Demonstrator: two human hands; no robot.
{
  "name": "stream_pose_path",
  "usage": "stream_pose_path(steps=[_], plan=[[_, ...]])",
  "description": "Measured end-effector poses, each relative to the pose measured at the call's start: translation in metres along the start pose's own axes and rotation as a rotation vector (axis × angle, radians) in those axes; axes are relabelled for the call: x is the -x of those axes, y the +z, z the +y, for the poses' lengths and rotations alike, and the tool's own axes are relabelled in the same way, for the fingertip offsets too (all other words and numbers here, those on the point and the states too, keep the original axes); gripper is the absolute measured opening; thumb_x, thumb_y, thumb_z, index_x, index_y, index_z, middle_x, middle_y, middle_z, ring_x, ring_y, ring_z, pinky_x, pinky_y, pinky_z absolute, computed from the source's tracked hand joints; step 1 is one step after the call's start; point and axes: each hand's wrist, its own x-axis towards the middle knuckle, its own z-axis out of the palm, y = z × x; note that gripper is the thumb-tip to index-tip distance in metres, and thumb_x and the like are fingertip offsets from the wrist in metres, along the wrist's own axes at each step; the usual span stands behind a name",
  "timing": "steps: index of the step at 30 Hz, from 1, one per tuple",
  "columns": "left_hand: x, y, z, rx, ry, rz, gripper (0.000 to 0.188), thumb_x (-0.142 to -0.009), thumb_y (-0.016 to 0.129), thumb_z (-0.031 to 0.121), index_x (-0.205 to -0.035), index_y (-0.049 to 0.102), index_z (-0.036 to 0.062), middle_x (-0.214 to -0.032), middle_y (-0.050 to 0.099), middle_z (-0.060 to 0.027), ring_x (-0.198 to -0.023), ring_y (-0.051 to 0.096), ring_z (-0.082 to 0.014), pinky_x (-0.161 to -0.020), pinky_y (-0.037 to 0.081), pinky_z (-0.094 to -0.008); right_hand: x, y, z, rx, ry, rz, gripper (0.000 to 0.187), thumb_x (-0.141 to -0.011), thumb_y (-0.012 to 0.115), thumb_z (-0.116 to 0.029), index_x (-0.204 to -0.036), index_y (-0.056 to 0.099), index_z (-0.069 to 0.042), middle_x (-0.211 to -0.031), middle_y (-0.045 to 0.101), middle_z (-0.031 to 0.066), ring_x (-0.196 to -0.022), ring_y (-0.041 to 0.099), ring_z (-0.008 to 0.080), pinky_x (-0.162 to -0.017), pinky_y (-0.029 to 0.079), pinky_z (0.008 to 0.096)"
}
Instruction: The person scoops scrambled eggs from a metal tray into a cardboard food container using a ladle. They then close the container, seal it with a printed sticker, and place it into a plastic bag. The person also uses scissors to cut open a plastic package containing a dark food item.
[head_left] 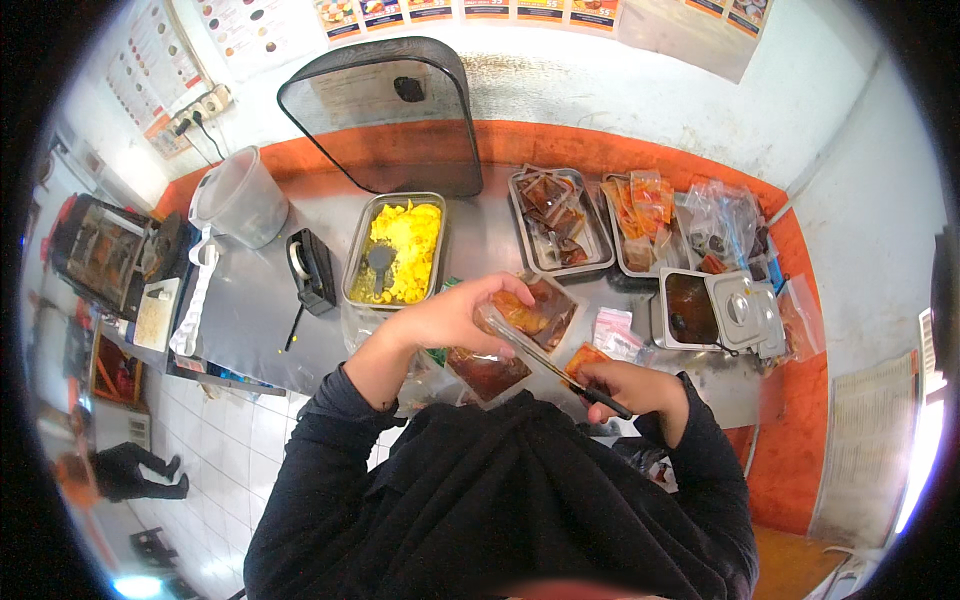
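Note:
My right hand (pixel 628 388) is closed round the black handle of a long metal utensil (pixel 540 357), which looks like tongs. The utensil slants up and left toward my left hand (pixel 455 318). There my fingers curl round its far end, and clear plastic seems to be between them; the exact hold is hidden. Beneath both hands lie clear packets of dark brown sauce, one packet (pixel 550 312) behind the utensil and another packet (pixel 487 373) nearer me. An orange packet (pixel 585 362) touches or lies just behind my right fingers.
A steel tray of yellow food (pixel 412 247) with a dark scoop stands left of centre. Behind are a tray of brown sachets (pixel 557 212) and a tray of orange sachets (pixel 640 215). A steel sauce container (pixel 690 308) stands right. A tape dispenser (pixel 312 272) and clear bucket (pixel 240 200) sit left.

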Motion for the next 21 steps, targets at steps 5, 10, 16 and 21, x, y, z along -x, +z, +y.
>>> stream_pose_path(steps=[5, 10, 16, 21], plan=[[-0.009, 0.012, -0.013, 0.001, -0.003, -0.023, 0.059, -0.064, 0.078, 0.003, -0.115, 0.049, 0.0075, -0.110, 0.052, -0.0001, -0.105, 0.047, -0.0108, -0.091, 0.039, -0.0269, -0.005, 0.009, -0.006, -0.105, -0.014, 0.011, 0.072, -0.069, 0.061, -0.069, -0.094, 0.050, -0.002, -0.080, 0.054, 0.0026, -0.072, 0.052, 0.0118, -0.062, 0.042, 0.0263], [-0.010, 0.015, -0.015, 0.174, -0.062, -0.017, 0.060, -0.065, 0.078, 0.002, -0.117, 0.049, 0.0081, -0.109, 0.053, -0.0007, -0.104, 0.049, -0.0118, -0.091, 0.040, -0.0283, -0.006, 0.024, 0.010, -0.203, -0.102, 0.010, 0.058, -0.082, 0.058, -0.055, -0.097, 0.049, 0.000, -0.080, 0.056, 0.0092, -0.070, 0.056, 0.0170, -0.061, 0.046, 0.0309], [-0.015, 0.017, -0.025, 0.116, -0.087, 0.002, 0.060, -0.065, 0.078, 0.003, -0.118, 0.048, 0.0085, -0.110, 0.054, -0.0014, -0.106, 0.049, -0.0129, -0.093, 0.039, -0.0294, -0.004, 0.024, 0.008, -0.269, 0.029, 0.040, 0.056, -0.081, 0.060, -0.053, -0.095, 0.050, 0.001, -0.075, 0.055, 0.0073, -0.066, 0.057, 0.0159, -0.057, 0.046, 0.0290], [-0.027, 0.027, -0.034, 0.006, -0.123, -0.044, 0.063, -0.066, 0.077, 0.003, -0.120, 0.047, 0.0083, -0.113, 0.054, -0.0027, -0.106, 0.050, -0.0137, -0.092, 0.041, -0.0291, -0.013, 0.031, 0.029, -0.335, 0.024, 0.083, 0.051, -0.083, 0.061, -0.049, -0.093, 0.050, 0.000, -0.074, 0.055, 0.0057, -0.064, 0.056, 0.0137, -0.056, 0.045, 0.0275]])
